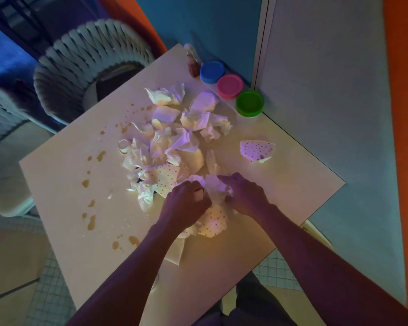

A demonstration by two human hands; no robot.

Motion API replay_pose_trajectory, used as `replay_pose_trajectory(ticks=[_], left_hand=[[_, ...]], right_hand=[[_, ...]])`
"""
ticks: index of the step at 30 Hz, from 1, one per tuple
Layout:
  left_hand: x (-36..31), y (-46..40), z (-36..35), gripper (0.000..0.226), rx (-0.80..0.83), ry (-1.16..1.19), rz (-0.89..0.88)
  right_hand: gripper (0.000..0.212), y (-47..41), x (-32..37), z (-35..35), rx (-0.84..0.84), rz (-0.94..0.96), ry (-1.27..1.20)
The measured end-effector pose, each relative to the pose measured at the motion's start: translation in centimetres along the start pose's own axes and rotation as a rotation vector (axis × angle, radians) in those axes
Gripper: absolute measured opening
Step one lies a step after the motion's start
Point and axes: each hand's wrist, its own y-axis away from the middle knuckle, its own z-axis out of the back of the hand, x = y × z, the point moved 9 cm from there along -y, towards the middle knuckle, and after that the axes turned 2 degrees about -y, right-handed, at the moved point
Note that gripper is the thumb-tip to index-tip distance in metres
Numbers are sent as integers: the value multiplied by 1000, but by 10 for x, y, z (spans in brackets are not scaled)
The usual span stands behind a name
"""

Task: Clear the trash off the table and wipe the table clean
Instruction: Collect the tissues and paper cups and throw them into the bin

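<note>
A heap of crumpled white tissues (pixel 174 128) covers the middle of the pale square table (pixel 292 175). Between my two hands sits a crumpled white tissue (pixel 214 187). My left hand (pixel 186 203) grips its left side with curled fingers, and my right hand (pixel 245 194) grips its right side. Under my hands lies a dotted paper napkin (pixel 213 221). Another dotted napkin (pixel 165 177) lies just left of them, and a third dotted piece (pixel 257 150) lies alone to the right. Brown liquid drops (pixel 91 223) run along the table's left side.
Three lidded tubs stand at the far edge by the wall: blue (pixel 212 72), pink (pixel 229 86), green (pixel 249 103). A small brown bottle (pixel 193 64) is beside the blue one. Two woven chairs (pixel 90 57) stand at the far left. A flat white sheet (pixel 174 252) lies under my left forearm.
</note>
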Motion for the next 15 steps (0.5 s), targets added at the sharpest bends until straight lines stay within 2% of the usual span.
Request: replay_pose_trajectory(ticks=[3,6,10,15], left_hand=[[0,3,9,19,-34,30,9],[-1,6,19,24,-104,63,6],[-5,11,32,18,-206,78,43],[-26,11,47,11,-285,98,-84]], right_hand=[[52,-3,-4,-1,-78,-20,44],[40,-5,-7,0,-71,-33,1],[38,1,-19,9,-58,-89,-106],[24,17,-30,36,-162,-130,-178]])
